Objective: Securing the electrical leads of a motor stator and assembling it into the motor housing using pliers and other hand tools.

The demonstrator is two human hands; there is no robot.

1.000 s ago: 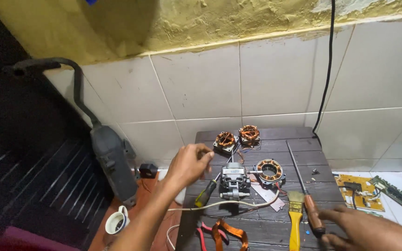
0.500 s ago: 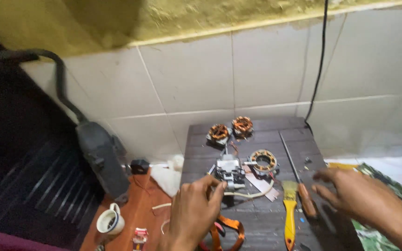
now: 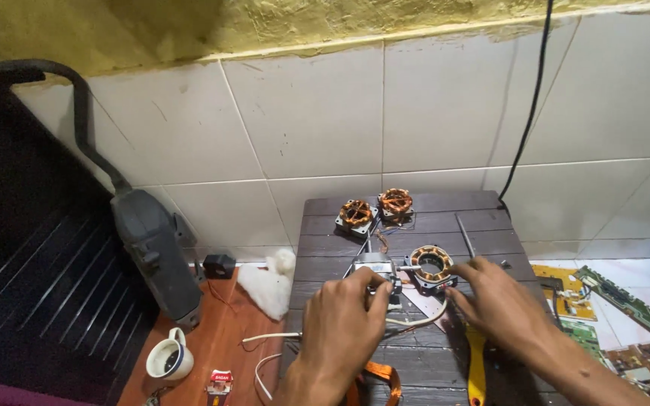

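Left hand gripping small motor, right hand fingers curled at stator ring, white cup holding dark contents

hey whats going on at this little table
A person is bent over a small dark slatted table by a tiled wall. The left hand closes its fingers on a small grey motor block; the right hand touches a ring-shaped copper coil beside it. Two more copper coils sit at the back, a yellow-handled brush in front.
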